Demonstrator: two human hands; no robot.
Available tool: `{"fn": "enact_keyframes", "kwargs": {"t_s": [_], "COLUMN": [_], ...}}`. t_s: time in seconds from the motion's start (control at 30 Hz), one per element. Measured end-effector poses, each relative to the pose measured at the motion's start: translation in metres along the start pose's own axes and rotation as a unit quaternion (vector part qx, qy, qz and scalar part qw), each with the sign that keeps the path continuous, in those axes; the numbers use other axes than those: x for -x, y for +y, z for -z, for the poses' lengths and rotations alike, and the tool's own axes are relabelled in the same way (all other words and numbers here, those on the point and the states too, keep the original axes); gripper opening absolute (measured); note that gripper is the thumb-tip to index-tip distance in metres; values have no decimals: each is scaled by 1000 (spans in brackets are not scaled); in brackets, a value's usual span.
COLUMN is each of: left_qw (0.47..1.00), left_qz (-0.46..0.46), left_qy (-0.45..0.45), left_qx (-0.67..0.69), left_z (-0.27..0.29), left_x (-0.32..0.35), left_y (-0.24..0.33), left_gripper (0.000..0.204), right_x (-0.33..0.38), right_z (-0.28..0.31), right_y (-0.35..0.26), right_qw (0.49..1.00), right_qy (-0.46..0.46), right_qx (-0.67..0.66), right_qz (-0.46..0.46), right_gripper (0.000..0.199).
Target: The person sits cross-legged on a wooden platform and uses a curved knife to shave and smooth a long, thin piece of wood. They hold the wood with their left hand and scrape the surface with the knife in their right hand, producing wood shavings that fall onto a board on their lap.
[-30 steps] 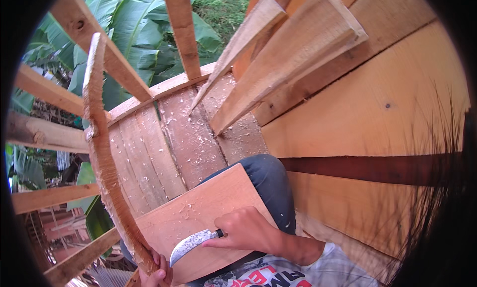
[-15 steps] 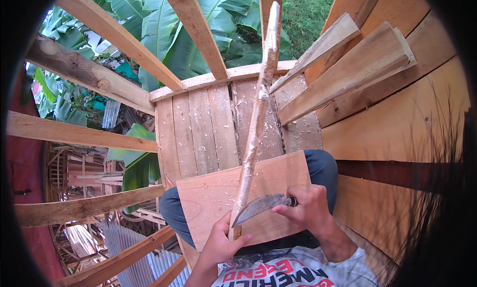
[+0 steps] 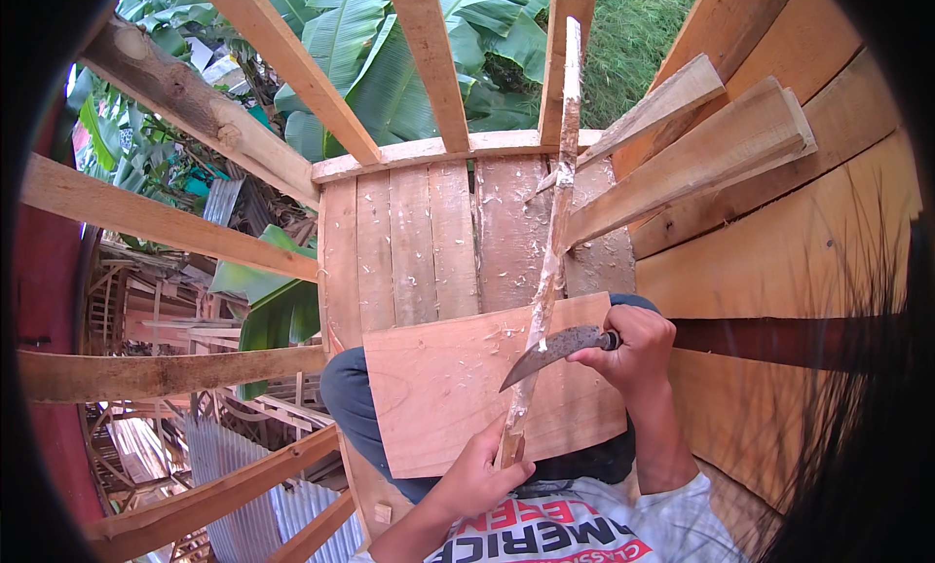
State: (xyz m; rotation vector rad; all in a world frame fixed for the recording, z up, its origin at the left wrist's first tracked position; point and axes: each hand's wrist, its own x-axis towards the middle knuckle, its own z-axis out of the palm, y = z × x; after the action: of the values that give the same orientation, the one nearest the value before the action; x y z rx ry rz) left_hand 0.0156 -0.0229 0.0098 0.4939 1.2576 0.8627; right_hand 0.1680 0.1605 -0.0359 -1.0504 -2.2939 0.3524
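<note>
My left hand point(image 3: 484, 473) is closed round the near end of a long, rough wooden stick point(image 3: 547, 300). The stick points away from me, its pale, partly stripped far end above the floor. In my right hand point(image 3: 635, 347) is the dark handle of a knife with a broad curved blade point(image 3: 555, 353). The blade lies across the stick, well ahead of my left hand, its tip past the stick's left side. Under both, a flat wooden board point(image 3: 438, 397) rests over my legs, with a few shavings on it.
Pale shavings are scattered on the plank floor point(image 3: 409, 251). Loose planks point(image 3: 701, 159) lean at the right, beside a plank wall point(image 3: 779, 242). Wooden rails point(image 3: 175, 222) fence the left and far sides, with banana leaves point(image 3: 390, 105) beyond.
The knife has moved up the stick, away from my left hand. In the picture the stick, board and both hands sit farther right, partly because the view has shifted.
</note>
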Motion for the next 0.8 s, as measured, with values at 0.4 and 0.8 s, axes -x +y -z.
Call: {"fn": "enact_keyframes", "kwargs": {"t_s": [0.4, 0.8], "left_qw": [966, 980], "left_qz": [3, -24], "left_qy": [-108, -115], "left_qx": [233, 161], "left_z": [33, 12], "left_x": [7, 10], "left_y": [-39, -25], "left_gripper": [24, 22], "right_x": [2, -14], "right_z": [29, -4], "right_y": [23, -1], "right_qw": [992, 999], "right_qy": [-7, 32], "right_qx": [-18, 15], "right_qz": [-124, -19], "right_gripper": [65, 72]}}
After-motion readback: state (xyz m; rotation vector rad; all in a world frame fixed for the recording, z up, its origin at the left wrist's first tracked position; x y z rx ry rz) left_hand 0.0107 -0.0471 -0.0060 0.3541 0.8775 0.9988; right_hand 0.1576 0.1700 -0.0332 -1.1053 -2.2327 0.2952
